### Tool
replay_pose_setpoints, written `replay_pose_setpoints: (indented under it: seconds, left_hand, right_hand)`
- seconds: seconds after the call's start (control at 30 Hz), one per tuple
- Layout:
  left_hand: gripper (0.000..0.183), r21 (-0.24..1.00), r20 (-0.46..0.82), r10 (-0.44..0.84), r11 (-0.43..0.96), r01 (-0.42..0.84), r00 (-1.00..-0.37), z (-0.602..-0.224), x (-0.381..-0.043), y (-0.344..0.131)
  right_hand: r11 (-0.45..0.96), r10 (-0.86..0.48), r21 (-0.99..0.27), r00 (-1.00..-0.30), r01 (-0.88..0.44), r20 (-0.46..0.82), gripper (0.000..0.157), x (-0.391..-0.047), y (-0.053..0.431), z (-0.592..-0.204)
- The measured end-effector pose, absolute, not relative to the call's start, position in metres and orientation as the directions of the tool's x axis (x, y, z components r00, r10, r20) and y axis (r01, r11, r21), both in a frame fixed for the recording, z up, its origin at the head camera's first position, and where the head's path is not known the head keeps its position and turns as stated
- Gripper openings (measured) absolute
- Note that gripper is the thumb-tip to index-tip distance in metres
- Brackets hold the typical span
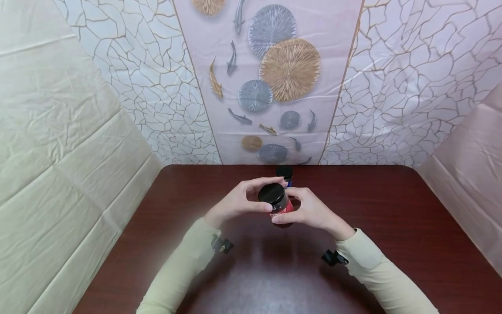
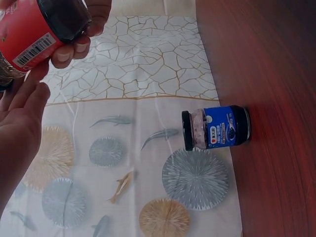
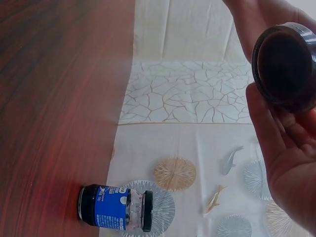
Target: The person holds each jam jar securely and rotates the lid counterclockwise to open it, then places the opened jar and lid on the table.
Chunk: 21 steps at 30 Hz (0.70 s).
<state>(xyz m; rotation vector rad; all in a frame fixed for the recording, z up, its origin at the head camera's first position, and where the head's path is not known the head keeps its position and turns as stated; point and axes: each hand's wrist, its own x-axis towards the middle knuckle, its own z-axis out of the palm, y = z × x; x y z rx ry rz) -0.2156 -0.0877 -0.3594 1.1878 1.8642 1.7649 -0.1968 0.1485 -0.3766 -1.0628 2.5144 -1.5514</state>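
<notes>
Between both hands, raised over the table, is a tilted glass jar with a red label [image 1: 286, 208] and a black lid [image 1: 272, 194]. My left hand [image 1: 237, 200] grips it up by the lid, thumb in front. Lower down, around the label, my right hand [image 1: 317, 210] holds the jar's body. A barcode on the red label [image 2: 34, 49] faces the left wrist camera. The right wrist view catches the dark round end of the jar [image 3: 285, 69].
Behind the hands, a second jar with a blue label [image 2: 221, 127] and black lid stands upright on the dark red wooden table [image 1: 376, 218]. Patterned cloth [image 1: 274, 126] hangs along the table's far edge, and pale cloth walls [image 1: 78, 152] flank the sides.
</notes>
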Motion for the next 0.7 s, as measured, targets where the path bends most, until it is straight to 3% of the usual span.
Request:
replay_pose_setpoints:
  seconds: [0.3,0.7]
  left_hand:
    - [0.055,0.893,0.385,0.656,-0.088,0.441,-0.649,-0.3609,-0.2108,-0.0847]
    - [0.056,0.902,0.384,0.589,-0.076,0.425,-0.711,-0.3627,-0.2076,-0.0802]
  right_hand:
    - [0.241,-0.543,-0.794,-0.756,-0.558,0.366,0.041,-0.1954,0.1451,-0.3763]
    - [0.255,-0.522,-0.785,-0.764,-0.565,0.381,0.043,-0.1932,0.1431,-0.3771]
